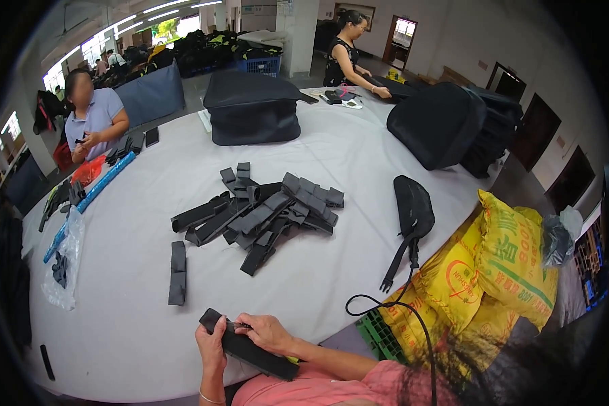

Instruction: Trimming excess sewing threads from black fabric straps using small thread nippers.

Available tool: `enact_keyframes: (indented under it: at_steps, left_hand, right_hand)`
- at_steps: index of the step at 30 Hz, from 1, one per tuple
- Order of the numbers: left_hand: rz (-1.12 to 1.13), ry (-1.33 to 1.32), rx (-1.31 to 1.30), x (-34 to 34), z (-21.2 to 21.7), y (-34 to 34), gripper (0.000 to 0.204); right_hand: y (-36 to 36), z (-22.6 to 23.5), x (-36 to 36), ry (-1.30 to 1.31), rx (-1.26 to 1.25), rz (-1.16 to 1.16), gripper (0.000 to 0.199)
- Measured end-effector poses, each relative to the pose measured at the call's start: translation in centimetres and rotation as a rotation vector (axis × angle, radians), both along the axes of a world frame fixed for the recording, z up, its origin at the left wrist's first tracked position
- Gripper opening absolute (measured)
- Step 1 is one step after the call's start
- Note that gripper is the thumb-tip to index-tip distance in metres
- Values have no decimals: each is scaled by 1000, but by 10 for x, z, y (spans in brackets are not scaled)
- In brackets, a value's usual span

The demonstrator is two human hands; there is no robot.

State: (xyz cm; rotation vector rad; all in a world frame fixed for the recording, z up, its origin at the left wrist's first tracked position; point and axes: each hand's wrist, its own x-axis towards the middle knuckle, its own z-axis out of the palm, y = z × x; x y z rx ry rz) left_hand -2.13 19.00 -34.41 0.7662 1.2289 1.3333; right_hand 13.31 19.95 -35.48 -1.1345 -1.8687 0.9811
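Note:
Near the table's front edge, my left hand (212,346) grips the upper end of a long black fabric strap (257,353), thumb on top. The strap slants down to the right, its lower end close to my lap. My right hand (266,333) is closed at the strap's upper part, fingers pinched on a small thin dark thing whose kind I cannot make out. Farther in lies a loose pile of black fabric straps (264,210) with folded, stitched ends. One single strap (177,273) lies apart, left of the pile.
A black pouch (413,206) with a buckle and a cable lies right. Black bags (254,111) stand at the back. Yellow sacks (460,271) sit beside the table (128,345). A blue roll (91,203) and plastic bag (64,264) lie left. Two people work across the table.

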Motion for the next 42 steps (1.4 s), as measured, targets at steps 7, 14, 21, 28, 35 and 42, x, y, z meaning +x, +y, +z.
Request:
enact_keyframes:
  at_steps: [7, 14, 21, 28, 35, 42]
  left_hand:
    - [35, -35, -15, 0, 3, 1, 11]
    - [70, -38, 4, -4, -2, 2, 13]
    - [50, -13, 13, -2, 5, 5, 13]
    - [61, -31, 12, -5, 2, 11, 12]
    - [176, -42, 30, -25, 4, 12, 16]
    - [289, -118, 130, -55, -21, 29, 20]
  right_hand:
    - [2, 8, 10, 46, -111, -35, 14]
    - [-2, 21, 13, 49, -49, -21, 29]
    - [-2, 26, 19, 56, 99, -77, 32]
    - [0, 21, 22, 38, 70, -66, 27]
    - [-5, 17, 26, 152, -27, -152, 24]
    - [14, -17, 43, 409, -313, -299, 23]
